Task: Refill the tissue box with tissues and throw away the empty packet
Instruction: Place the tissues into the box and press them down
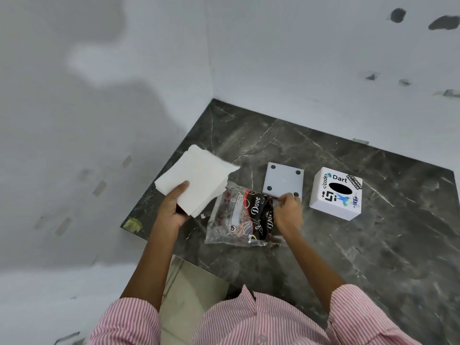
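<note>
My left hand [174, 207] grips a thick stack of white tissues [196, 179], lifted above the counter's left part. The clear plastic packet [240, 217] with black and red "Dove" print lies flat on the counter, just right of the stack. My right hand [288, 211] pinches the packet's far right edge. Beyond it lies the tissue box's white square base plate [282, 180] with dark round feet at its corners. The white tissue box [336, 194], covered in stickers and with a black oval opening, stands to the right, apart from both hands.
A dark marble counter [323, 245] sits in a corner of white walls [298, 58]. Its front-left edge drops off near my left arm, with a pale floor [194, 290] below. A yellowish sticker [133, 224] marks the counter's left corner.
</note>
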